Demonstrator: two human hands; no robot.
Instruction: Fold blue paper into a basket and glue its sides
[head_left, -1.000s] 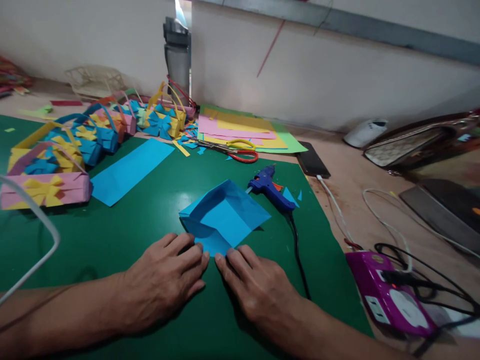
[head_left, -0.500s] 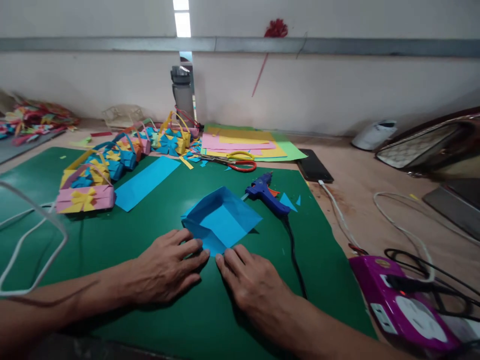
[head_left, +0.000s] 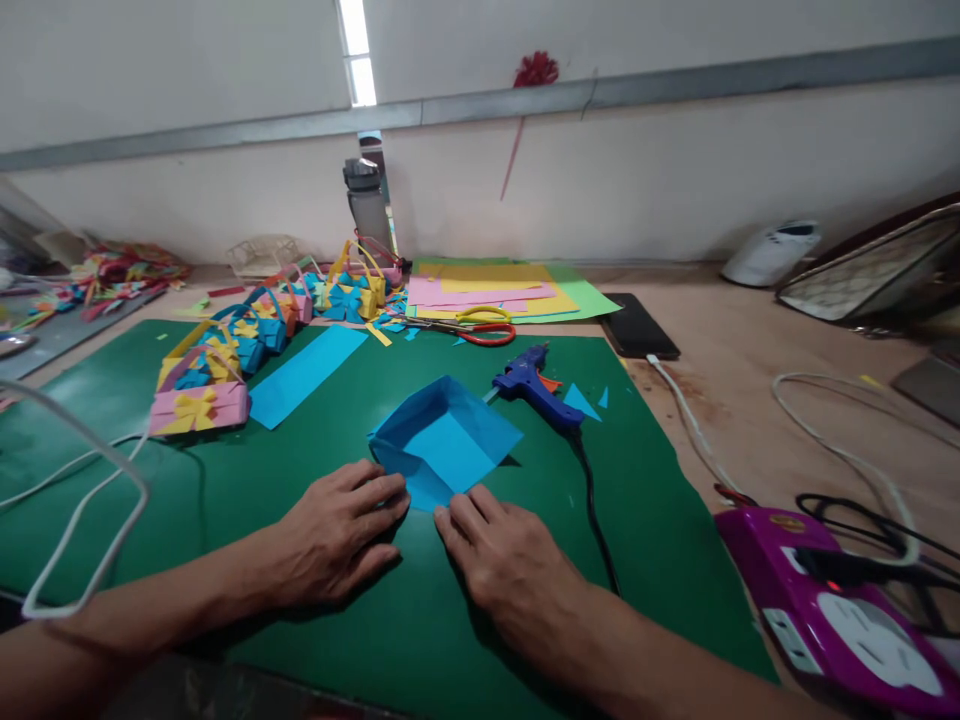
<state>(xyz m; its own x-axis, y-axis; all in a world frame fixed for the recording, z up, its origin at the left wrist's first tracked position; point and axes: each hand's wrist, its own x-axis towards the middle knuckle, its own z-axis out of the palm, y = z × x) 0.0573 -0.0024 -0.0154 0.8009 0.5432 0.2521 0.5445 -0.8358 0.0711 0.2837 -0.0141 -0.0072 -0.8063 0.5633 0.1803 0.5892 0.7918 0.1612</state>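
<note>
A blue paper box [head_left: 457, 450], partly folded with raised walls on its far and left sides, sits on the green mat [head_left: 315, 640]. At its near left edge lies my left hand [head_left: 341, 535], fingers stretched over the paper's border and thumb apart on the mat. My right hand [head_left: 502, 555] has its fingers bent and pressed together on the near corner of the box. Just beyond the box, to the right, rests a blue glue gun [head_left: 536, 388]. A flat blue paper strip [head_left: 307, 375] lies to the left.
Several small paper baskets [head_left: 201, 405] stand in a row at left. Scissors [head_left: 487, 328] lie before stacked coloured paper [head_left: 495, 290]. A phone [head_left: 641, 325], a purple power strip [head_left: 832, 610] and cables are on the right. A white cable [head_left: 135, 500] loops near my left forearm.
The camera view has tilted and shifted slightly. My left fingertips have drawn back a little to the left from the near corner. My right hand stays at the box's edge.
</note>
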